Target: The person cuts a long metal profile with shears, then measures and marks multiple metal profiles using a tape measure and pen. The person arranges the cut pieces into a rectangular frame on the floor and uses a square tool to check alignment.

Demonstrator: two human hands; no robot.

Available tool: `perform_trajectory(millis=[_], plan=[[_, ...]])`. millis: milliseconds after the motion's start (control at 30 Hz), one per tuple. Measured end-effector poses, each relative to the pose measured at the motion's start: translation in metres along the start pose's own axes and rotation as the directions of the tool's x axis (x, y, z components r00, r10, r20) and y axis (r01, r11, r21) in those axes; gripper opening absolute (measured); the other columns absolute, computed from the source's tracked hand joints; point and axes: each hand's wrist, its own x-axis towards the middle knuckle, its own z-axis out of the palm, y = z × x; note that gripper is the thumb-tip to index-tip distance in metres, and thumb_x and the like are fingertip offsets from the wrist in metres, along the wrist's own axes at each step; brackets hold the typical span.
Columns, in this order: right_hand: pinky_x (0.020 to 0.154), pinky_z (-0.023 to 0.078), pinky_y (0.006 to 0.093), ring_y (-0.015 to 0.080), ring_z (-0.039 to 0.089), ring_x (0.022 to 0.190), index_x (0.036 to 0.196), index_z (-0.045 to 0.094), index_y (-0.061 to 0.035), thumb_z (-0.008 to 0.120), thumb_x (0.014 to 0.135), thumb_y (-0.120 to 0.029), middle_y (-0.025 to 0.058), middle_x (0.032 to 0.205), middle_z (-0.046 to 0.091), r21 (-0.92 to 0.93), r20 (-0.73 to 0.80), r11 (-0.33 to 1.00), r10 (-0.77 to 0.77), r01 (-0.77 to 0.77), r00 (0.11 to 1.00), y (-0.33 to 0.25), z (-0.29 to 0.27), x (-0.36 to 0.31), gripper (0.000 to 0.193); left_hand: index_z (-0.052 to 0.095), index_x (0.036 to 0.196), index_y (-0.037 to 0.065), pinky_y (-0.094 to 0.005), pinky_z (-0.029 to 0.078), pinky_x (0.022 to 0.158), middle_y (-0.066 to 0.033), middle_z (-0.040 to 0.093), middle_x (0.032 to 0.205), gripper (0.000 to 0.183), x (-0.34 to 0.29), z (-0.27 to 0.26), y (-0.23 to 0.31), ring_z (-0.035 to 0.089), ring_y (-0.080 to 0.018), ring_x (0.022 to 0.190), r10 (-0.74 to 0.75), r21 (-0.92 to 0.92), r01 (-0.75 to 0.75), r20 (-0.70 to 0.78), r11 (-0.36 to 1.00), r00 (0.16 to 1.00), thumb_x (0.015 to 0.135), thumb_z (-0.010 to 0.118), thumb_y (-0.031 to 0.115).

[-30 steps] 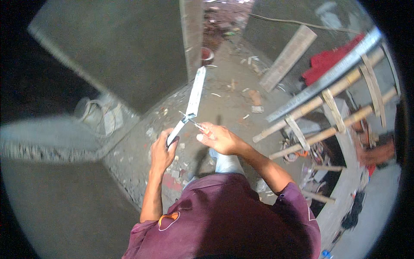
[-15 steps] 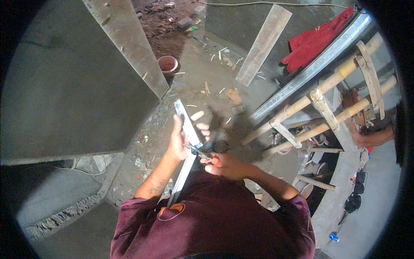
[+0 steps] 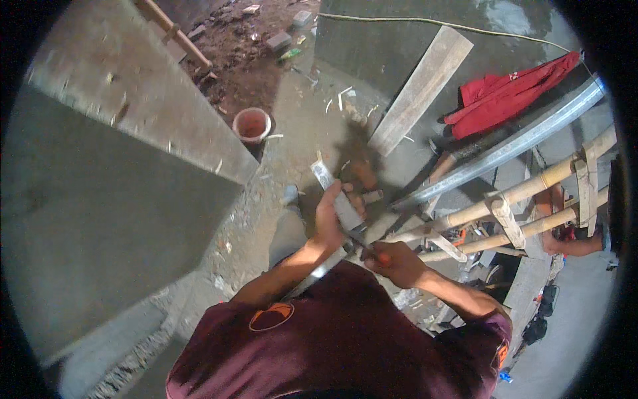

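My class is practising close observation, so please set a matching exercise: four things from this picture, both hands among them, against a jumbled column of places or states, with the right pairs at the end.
Things
1. Left hand
2. Right hand
3. Bucket
4. Red cloth

Places or states
A. Pale at the rim, reddish inside
B. Closed around an orange-handled tool
C. Just above the long silvery metal bar in the picture
D. Holding the pale strip

Right pairs
1-D
2-B
3-A
4-C
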Motion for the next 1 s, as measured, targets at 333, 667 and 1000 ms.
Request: perform_trajectory(millis=[333,667,1000], plan=[[0.100,0.046,0.0397,0.0247,0.061,0.115,0.133,0.057,-0.0070,0.070,0.091,-0.038,0.0122,0.124,0.064,0.408,-0.173,0.891,-0.138,0.199,0.975,-0.036,-0.110,0.163,0.054,0.059,0.096,0.015,-0.0329,0.047,0.062,0.0003,0.054,0.074,0.025,0.165,0.081,0.165,0.054,-0.0163,0.066,0.181,-0.087,-0.209,-0.253,0.974,0.950,0.100,0.054,0.039],[0.082,0.047,0.0271,0.0097,0.058,0.093,0.117,0.059,-0.0035,0.076,0.088,-0.020,0.0001,0.100,0.062,0.663,-0.181,0.681,-0.257,0.311,0.949,-0.129,-0.244,0.437,0.038,0.055,0.114,0.008,-0.0297,0.047,0.054,-0.0041,0.054,0.069,0.026,0.366,0.078,0.356,0.054,-0.0155,0.058,0.796,0.297,-0.739,-0.214,0.605,0.566,0.100,0.057,0.030],[0.042,0.032,0.0237,0.0073,0.047,0.049,0.090,0.057,-0.0044,0.076,0.085,-0.025,-0.0004,0.066,0.054,0.525,-0.339,0.770,-0.201,0.362,0.919,-0.245,-0.517,0.660,0.028,0.055,0.123,0.001,-0.0268,0.040,0.055,-0.0019,0.057,0.074,0.071,0.495,0.174,0.525,0.048,-0.0128,0.057,0.585,0.651,-0.373,-0.136,0.661,0.799,0.101,0.034,0.065]])
